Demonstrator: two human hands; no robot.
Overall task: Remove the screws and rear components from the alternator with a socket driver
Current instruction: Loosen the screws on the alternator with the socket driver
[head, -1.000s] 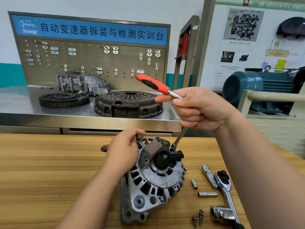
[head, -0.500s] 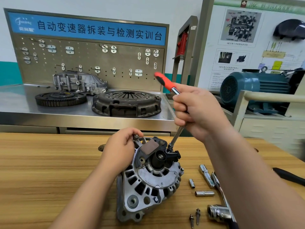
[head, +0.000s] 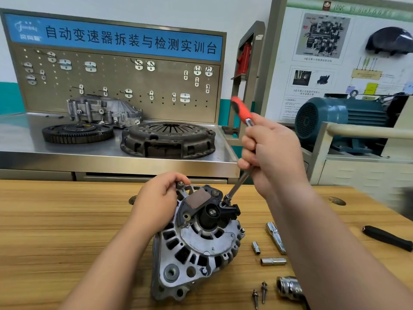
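Setting: the wooden counter carries the grey cast-metal alternator.
Left: your left hand grips its top edge, fingers curled.
Right: your right hand clasps the orange-handled steel socket driver, its tip on the alternator's rear.

On our wooden table the alternator rests. Just right of it we see a small socket, a long socket, an extension, two screws and a chrome piece. A black handle lies farther right.

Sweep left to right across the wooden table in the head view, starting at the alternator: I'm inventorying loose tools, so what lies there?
alternator → small socket → chrome extension bar → black handle
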